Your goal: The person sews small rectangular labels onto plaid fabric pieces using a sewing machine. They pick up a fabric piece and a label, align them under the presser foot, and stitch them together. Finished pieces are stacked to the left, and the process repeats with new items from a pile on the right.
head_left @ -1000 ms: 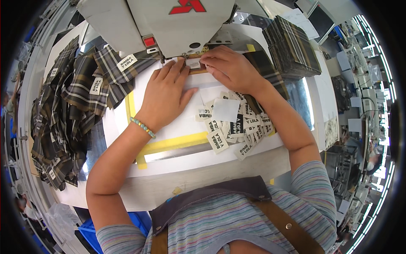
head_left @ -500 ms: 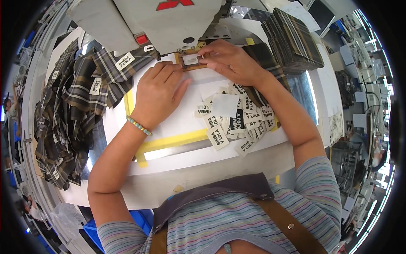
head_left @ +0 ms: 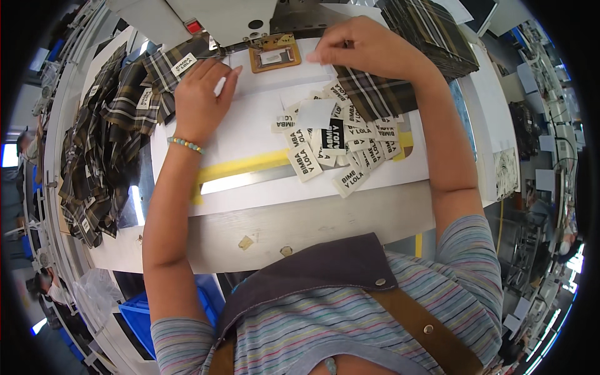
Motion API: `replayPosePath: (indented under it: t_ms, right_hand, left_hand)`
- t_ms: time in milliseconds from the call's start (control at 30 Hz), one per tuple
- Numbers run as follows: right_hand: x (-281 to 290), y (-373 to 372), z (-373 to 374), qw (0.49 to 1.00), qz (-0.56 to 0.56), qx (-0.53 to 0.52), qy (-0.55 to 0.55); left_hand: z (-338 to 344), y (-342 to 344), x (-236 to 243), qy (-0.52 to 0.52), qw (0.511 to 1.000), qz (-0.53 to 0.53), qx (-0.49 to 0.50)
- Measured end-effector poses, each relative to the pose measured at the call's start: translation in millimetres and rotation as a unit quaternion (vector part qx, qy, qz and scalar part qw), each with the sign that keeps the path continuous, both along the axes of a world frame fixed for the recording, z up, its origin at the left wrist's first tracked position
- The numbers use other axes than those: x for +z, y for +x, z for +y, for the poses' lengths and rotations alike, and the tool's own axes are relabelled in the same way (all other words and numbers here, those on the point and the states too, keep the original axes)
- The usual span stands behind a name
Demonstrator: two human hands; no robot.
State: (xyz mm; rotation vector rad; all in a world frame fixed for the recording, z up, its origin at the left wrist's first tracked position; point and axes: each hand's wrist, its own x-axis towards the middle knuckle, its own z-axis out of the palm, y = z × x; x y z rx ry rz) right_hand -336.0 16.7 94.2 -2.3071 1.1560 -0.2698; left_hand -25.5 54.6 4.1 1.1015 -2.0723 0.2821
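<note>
My left hand (head_left: 203,100) lies with fingers apart and slightly bent on the white work surface, its fingertips beside plaid fabric (head_left: 164,58) under the left of the machine. My right hand (head_left: 365,50) has curled fingers at the right of the clamp frame (head_left: 275,54), over a dark plaid piece (head_left: 381,97); whether they hold anything is unclear. The brass-coloured frame has a small pale piece inside, below the sewing machine head (head_left: 234,19). Several printed cream labels (head_left: 303,159), one black label (head_left: 332,136) and a blank white square (head_left: 315,112) lie heaped between my forearms.
A pile of labelled plaid pieces (head_left: 94,156) covers the table's left side; a folded plaid stack (head_left: 425,34) stands at the back right. A blue bin (head_left: 140,312) is below the near edge (head_left: 312,219). Other people (head_left: 53,287) sit at stations at the far left.
Both my hands have left the clamp frame: the left moved leftward, the right rightward and up. The frame is now uncovered. The whole view has shifted, with the machine higher in the picture.
</note>
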Motion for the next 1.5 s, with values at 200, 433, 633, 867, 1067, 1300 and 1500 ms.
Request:
replayPosePath:
  t_ms: [200,433,633,867,1067,1300,1500]
  right_hand:
    - [-30.1,17.3,16.7,0.991,0.073,0.104,0.031]
    - [-33.9,20.9,16.9,0.992,0.063,0.103,0.04]
    - [-8.1,10.3,22.3,0.991,0.111,0.064,0.044]
    - [-14.3,14.4,41.3,0.976,0.105,0.188,-0.033]
    - [-13.9,19.0,32.8,0.993,-0.002,0.113,0.012]
    - [-43.1,30.6,14.8,0.957,-0.183,0.054,0.22]
    - [-39.6,36.3,22.1,0.951,-0.208,0.03,0.227]
  left_hand:
    - [11.8,-4.0,-1.7,0.111,0.993,0.045,-0.002]
    - [21.4,0.7,0.8,0.128,0.989,0.063,-0.038]
    - [15.1,3.0,5.1,0.113,0.991,0.067,-0.022]
    - [20.2,9.2,3.9,0.095,0.994,0.037,-0.027]
    - [31.2,1.1,13.3,0.114,0.982,0.144,-0.043]
    - [46.8,-25.9,9.2,0.389,0.816,0.389,-0.175]
    - [53.2,-30.0,5.3,0.428,0.809,0.384,-0.122]
